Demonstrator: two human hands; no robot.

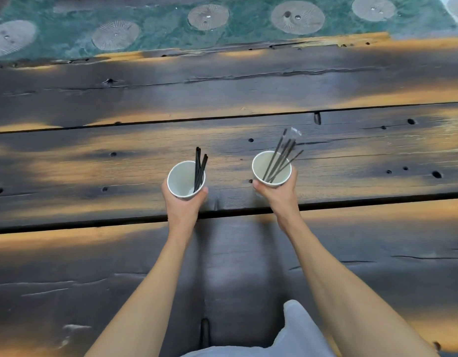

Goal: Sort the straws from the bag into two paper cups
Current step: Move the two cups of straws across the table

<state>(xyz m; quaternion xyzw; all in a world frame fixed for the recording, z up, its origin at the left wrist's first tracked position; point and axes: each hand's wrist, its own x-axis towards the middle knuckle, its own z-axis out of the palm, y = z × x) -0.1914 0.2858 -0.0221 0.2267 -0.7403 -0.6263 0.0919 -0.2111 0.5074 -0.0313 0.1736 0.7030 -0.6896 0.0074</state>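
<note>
While my left hand (182,202) wraps one paper cup (185,180) holding three black straws (200,169), my right hand (276,193) clasps the second cup (271,168) with about five straws (280,158), over the counter (94,161).

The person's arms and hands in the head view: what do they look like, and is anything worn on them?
Both forearms are bare from the bottom edge of the picture up to the wrists; no sleeve shows on either. The left hand and the right hand wear no glove, and no watch, ring or bracelet is visible. The only clothing in sight is a light grey garment at the lower edge, between the arms.
</note>
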